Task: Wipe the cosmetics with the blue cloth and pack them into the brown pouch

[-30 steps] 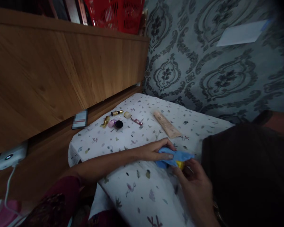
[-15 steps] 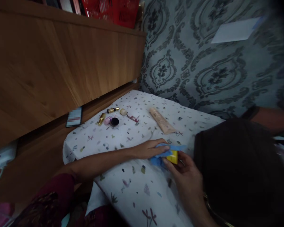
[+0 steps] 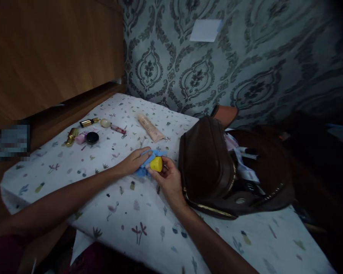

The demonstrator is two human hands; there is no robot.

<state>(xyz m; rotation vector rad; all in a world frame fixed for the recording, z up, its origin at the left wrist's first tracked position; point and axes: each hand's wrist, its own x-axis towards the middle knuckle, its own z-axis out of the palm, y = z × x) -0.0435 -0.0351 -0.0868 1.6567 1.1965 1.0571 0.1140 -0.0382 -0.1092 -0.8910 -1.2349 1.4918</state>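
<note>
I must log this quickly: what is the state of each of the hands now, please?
Left hand: closed on the blue cloth, pressing it on the sheet.
Right hand: closed, holding the small yellow object against the cloth.

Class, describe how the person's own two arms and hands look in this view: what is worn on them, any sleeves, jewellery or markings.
Both forearms are bare, and the left hand and right hand wear no gloves. No rings, watch or markings can be made out in the dim light. A dark red sleeve shows at the lower left corner, by the left upper arm.
</note>
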